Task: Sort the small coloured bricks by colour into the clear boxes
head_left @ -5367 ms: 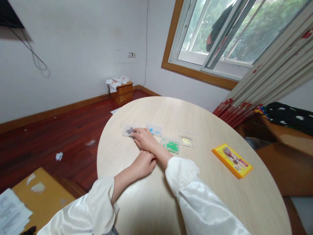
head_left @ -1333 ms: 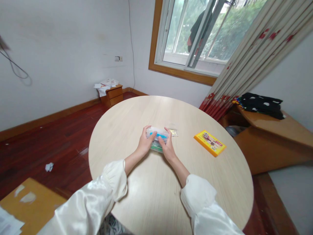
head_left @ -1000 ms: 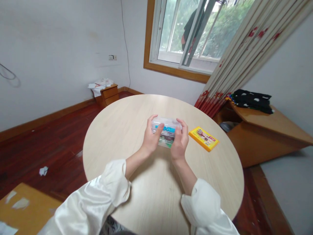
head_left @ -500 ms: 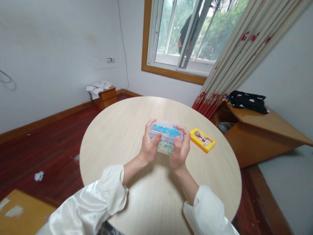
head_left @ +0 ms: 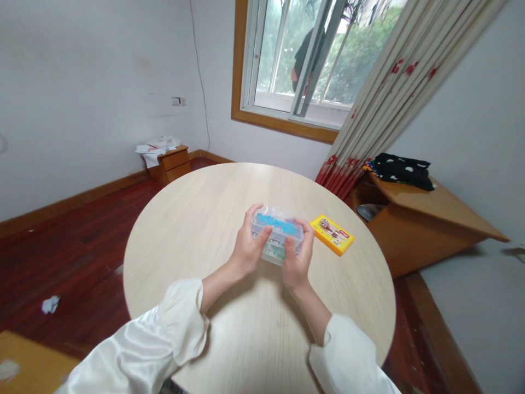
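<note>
A clear plastic box (head_left: pixel 278 223) with small blue pieces in its upper part and something green lower down is held over the middle of the round table (head_left: pixel 184 230). My left hand (head_left: pixel 248 246) grips its left end, thumb on the near side. At the right end, my right hand (head_left: pixel 298 260) is closed on the same box, its thumb also on the near side. A yellow flat box (head_left: pixel 333 234) with a printed picture lies on the table, just right of my right hand. The fingertips behind the clear box are partly hidden.
Behind the table at the right, a tilted wooden cabinet (head_left: pixel 435 224) bears folded black cloth (head_left: pixel 404 171). A small drawer unit (head_left: pixel 174 164) with papers stands back left. Outside the window, a person (head_left: pixel 303 57) is partly visible.
The view has shifted slightly, so the table and room sit a little further left. Both hands still hold the clear box, whose blue pieces look a bit shifted.
</note>
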Action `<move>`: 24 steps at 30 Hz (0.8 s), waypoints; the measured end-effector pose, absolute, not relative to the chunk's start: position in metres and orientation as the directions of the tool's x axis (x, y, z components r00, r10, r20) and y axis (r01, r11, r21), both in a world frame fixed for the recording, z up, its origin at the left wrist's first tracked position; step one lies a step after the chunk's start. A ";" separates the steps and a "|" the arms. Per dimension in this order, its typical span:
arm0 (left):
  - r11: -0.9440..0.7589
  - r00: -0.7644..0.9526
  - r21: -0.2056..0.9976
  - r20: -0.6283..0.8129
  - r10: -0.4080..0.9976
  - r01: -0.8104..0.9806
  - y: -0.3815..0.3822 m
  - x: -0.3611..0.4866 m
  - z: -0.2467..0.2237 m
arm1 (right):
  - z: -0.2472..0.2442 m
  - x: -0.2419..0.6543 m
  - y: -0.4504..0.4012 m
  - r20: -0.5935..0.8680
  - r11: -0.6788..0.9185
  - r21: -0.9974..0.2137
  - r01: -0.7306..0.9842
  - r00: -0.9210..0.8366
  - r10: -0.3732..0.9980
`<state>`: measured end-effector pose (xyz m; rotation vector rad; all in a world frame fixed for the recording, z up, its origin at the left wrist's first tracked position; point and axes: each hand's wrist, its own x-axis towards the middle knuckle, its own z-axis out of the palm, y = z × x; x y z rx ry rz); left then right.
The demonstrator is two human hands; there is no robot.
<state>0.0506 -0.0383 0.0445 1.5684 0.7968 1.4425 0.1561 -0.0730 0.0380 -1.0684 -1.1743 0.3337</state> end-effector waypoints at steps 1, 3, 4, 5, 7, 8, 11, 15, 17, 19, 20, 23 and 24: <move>-0.470 0.108 0.879 0.476 0.873 -0.077 -0.036 0.052 0.053 | 0.047 0.156 -0.070 0.600 0.514 -0.800 0.311 0.418 0.682; -0.472 0.046 0.880 0.474 0.879 -0.057 -0.028 0.053 0.067 | 0.063 0.155 -0.060 0.600 0.504 -0.800 0.326 0.418 0.682; -0.495 0.039 0.867 0.497 0.867 -0.056 -0.023 0.054 0.073 | 0.070 0.155 -0.055 0.611 0.510 -0.792 0.336 0.406 0.680; -0.526 0.036 0.849 0.528 0.848 -0.052 -0.019 0.054 0.079 | 0.077 0.155 -0.049 0.631 0.527 -0.775 0.348 0.395 0.668; -0.578 0.001 0.815 0.578 0.816 -0.034 -0.011 0.054 0.087 | 0.086 0.154 -0.040 0.682 0.579 -0.731 0.360 0.399 0.613; -0.588 -0.018 0.808 0.588 0.809 -0.022 -0.008 0.053 0.091 | 0.090 0.153 -0.037 0.704 0.603 -0.710 0.364 0.400 0.587; -0.636 -0.038 0.772 0.635 0.772 -0.010 -0.003 0.051 0.099 | 0.098 0.150 -0.031 0.733 0.640 -0.680 0.359 0.371 0.570; -0.663 -0.058 0.748 0.662 0.747 -0.001 -0.002 0.046 0.108 | 0.108 0.145 -0.030 0.753 0.667 -0.656 0.353 0.356 0.552; -0.698 -0.047 0.716 0.697 0.715 -0.002 -0.001 0.044 0.113 | 0.113 0.143 -0.029 0.775 0.699 -0.628 0.342 0.354 0.524; -0.714 -0.048 0.700 0.713 0.700 -0.007 0.001 0.043 0.118 | 0.118 0.142 -0.026 0.788 0.718 -0.609 0.337 0.356 0.502; -0.711 -0.062 0.703 0.709 0.703 -0.010 0.003 0.043 0.120 | 0.121 0.143 -0.024 0.789 0.717 -0.609 0.339 0.352 0.504; -0.704 -0.089 0.710 0.700 0.709 -0.024 0.006 0.044 0.126 | 0.127 0.143 -0.019 0.791 0.710 -0.610 0.351 0.322 0.521; -0.716 -0.079 0.697 0.713 0.697 -0.029 0.007 0.044 0.127 | 0.129 0.143 -0.019 0.803 0.720 -0.595 0.357 0.313 0.508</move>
